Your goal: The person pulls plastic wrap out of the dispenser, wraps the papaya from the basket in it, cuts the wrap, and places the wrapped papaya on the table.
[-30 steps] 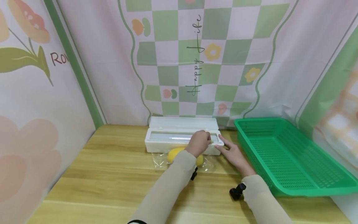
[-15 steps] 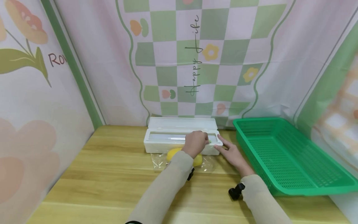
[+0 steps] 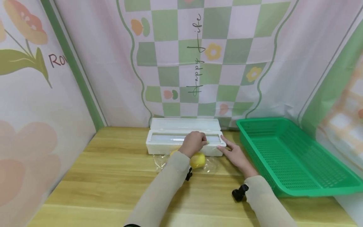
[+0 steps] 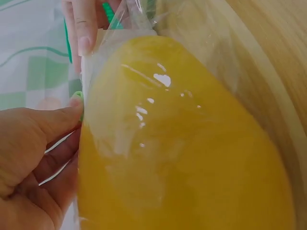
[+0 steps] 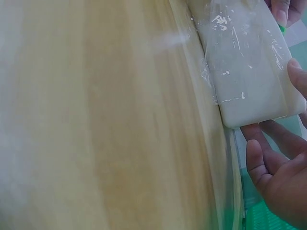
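A long white cling film dispenser box (image 3: 158, 148) lies at the back of the table, its lid (image 3: 184, 124) tipped up behind. My left hand (image 3: 193, 143) is over its front edge, pinching a small green slide cutter (image 4: 80, 98) between thumb and fingers. At the box's right end, my right hand (image 3: 236, 157) grips the corner, thumb (image 5: 298, 76) on top and fingers around the end. Clear cling film (image 3: 210, 165) comes down over the front of the box onto the table. A smooth yellow fruit-like thing (image 3: 197, 160) lies under the film, partly hidden by my left wrist.
A large green plastic basket (image 3: 326, 191) stands to the right, close beside my right forearm. Patterned cloth (image 3: 167, 53) hangs right behind the box and at both sides. Wood-grain table surface (image 3: 113, 176) spreads out at the front and left.
My left hand has slid left along the box's front edge with the green slide cutter, showing more of the box's right part. My right hand keeps its grip on the end.
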Motion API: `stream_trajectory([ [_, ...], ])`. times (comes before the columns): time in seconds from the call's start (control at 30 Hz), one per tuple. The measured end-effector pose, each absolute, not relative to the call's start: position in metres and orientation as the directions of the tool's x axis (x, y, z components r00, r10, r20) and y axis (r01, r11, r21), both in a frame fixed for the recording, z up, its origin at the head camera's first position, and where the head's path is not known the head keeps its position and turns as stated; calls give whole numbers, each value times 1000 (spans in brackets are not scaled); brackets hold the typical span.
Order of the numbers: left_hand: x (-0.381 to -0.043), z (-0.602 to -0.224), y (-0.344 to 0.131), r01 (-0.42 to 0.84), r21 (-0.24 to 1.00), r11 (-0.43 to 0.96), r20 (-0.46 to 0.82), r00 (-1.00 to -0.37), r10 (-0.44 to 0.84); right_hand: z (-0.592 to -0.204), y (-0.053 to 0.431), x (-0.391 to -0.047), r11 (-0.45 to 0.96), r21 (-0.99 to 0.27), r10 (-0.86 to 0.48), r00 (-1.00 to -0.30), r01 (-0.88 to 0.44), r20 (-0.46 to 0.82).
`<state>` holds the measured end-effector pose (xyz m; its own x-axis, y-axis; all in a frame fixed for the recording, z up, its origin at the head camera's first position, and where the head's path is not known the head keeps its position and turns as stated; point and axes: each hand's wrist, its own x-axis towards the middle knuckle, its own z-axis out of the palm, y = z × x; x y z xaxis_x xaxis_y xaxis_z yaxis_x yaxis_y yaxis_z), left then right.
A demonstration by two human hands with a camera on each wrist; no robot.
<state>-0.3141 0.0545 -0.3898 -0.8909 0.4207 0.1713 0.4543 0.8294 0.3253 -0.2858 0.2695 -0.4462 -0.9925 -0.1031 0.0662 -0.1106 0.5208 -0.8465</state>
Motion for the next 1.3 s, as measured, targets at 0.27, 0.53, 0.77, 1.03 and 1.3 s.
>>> stream_trajectory([
  [0.27, -312, -385, 55, 444, 158, 882, 146, -894, 424, -448, 270, -287, 520, -848, -99, -994, -96, 52],
  [0.53, -305, -383, 51, 413, 97, 906, 157, -905, 396, -448, 271, -288, 533, -843, -90, -995, -76, 33],
  [0.77, -309, -385, 33, 445, 209, 871, 185, -892, 412, -447, 273, -287, 532, -842, -94, -995, -84, 40],
  [1.03, -307, -384, 26, 425, 158, 891, 166, -901, 400, -450, 273, -289, 529, -843, -105, -994, -93, 44],
  [1.3, -308, -387, 23, 417, 127, 900, 180, -902, 393, -451, 274, -289, 528, -845, -96, -995, -85, 40],
])
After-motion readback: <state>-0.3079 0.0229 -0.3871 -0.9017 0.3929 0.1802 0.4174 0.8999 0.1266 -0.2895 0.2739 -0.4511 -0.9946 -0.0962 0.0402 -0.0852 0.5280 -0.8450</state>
